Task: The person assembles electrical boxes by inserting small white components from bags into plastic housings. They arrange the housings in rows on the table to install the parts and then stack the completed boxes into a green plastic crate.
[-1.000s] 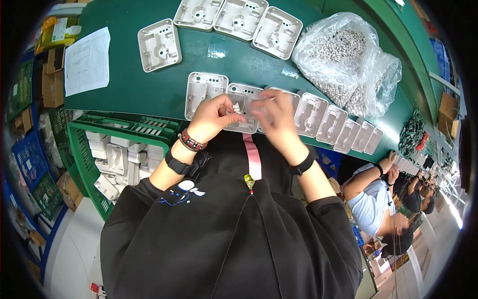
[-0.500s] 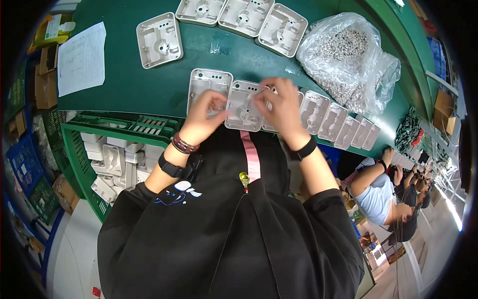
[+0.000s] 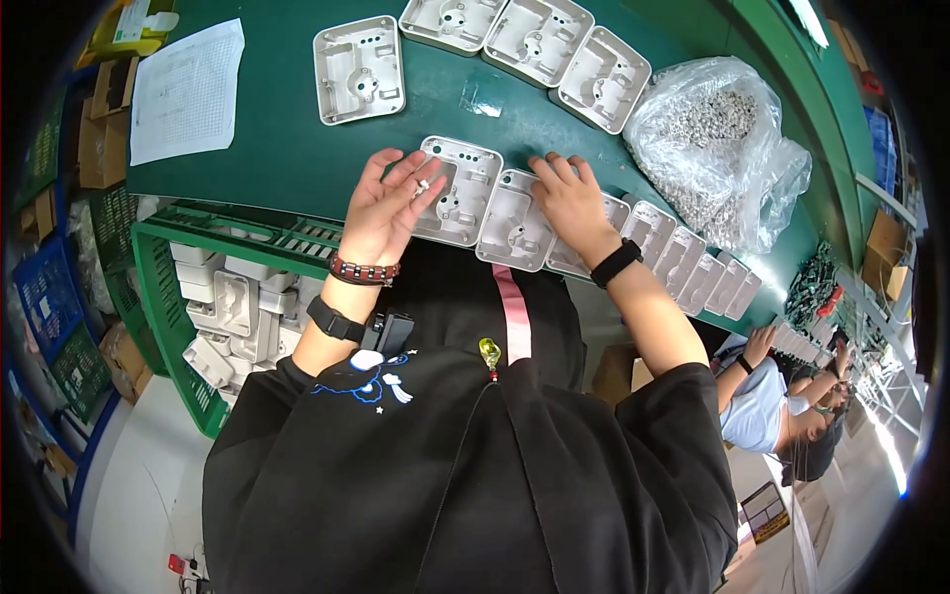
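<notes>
A row of grey plastic housings runs along the near edge of the green table [image 3: 297,148]. My left hand [image 3: 384,206] lies palm-up over the leftmost housing [image 3: 461,188], with several tiny silver screws resting near its fingertips. My right hand [image 3: 566,203] rests flat on the second housing [image 3: 512,220], fingers spread, holding nothing. More housings of the same kind [image 3: 693,267] overlap one another to the right of that hand.
A clear bag of small metal parts [image 3: 714,148] sits at the right. Three housings [image 3: 539,40] and a single one [image 3: 358,69] lie farther back. A paper sheet [image 3: 186,91] is at the left. A green crate of housings [image 3: 228,307] stands below the table. Another person [image 3: 772,396] sits to the right.
My hands were together over the middle housings, pinching something small. They have moved apart: the left one is turned palm-up over the leftmost housing, the right one laid flat on the second.
</notes>
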The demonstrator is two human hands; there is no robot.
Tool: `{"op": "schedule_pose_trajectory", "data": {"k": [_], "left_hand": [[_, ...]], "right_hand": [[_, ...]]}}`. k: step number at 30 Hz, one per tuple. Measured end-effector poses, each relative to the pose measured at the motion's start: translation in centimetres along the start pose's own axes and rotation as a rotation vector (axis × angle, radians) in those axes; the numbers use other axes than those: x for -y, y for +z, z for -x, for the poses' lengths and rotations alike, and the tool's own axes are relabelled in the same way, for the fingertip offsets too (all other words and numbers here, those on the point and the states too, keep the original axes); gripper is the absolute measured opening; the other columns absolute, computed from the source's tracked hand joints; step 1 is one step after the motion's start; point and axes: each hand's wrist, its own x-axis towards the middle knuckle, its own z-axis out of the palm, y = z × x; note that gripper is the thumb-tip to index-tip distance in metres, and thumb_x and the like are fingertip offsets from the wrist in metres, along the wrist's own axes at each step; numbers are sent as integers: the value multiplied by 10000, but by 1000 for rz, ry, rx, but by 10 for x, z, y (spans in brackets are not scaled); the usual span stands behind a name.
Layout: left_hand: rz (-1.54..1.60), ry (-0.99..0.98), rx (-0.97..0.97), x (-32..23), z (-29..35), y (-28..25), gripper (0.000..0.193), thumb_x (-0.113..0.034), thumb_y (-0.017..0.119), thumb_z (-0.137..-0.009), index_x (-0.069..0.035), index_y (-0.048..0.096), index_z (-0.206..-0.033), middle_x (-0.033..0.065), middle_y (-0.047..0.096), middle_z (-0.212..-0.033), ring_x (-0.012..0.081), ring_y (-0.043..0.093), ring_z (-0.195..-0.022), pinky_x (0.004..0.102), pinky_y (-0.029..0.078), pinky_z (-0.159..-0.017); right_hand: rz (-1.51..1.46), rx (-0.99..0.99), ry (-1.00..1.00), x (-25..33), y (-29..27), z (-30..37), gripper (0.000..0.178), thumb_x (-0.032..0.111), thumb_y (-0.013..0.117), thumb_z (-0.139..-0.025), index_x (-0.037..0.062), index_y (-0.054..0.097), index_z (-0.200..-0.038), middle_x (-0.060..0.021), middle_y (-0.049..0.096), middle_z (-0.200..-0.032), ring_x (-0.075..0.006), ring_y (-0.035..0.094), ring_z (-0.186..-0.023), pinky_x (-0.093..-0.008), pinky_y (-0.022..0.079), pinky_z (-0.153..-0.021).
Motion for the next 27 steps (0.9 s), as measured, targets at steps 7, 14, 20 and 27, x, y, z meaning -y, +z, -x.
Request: {"op": "schedule_pose_trajectory", "data": {"k": [7,14,20,27], "left_hand": [[40,-66,48,4,-3,7,192,-113,414,-894,-31,431,-1067,174,503,-1108,311,450,-1118,398,363,-966],[2,-195,57,8,-3,17,398,-350,338,-923,-21,426,-1130,183,514,-1114,284,471,-1097,373,373,-934],[-45,-389,149,13,-4,16,540,-452,286,-913,6,406,-1172,177,511,-1131,253,486,-1075,373,373,-923],[-106,-470,33,14,0,9,569,-474,276,-908,9,392,-1184,163,508,-1111,249,490,-1055,373,377,-913]], "right_hand": [[20,51,118,12,-14,-5,72,145,552,-702,90,598,-708,-31,503,-1070,-203,465,-990,-366,361,-830],[-447,-236,288,62,-67,-35,158,136,621,-688,120,586,-841,-67,496,-1071,-262,461,-933,-382,369,-763],[-433,-329,249,74,-52,-41,202,122,618,-631,124,584,-829,-66,491,-1061,-261,453,-936,-369,372,-780],[-439,-228,220,71,-52,-41,163,127,620,-614,116,580,-772,-59,494,-1059,-255,450,-945,-368,370,-786]]}}
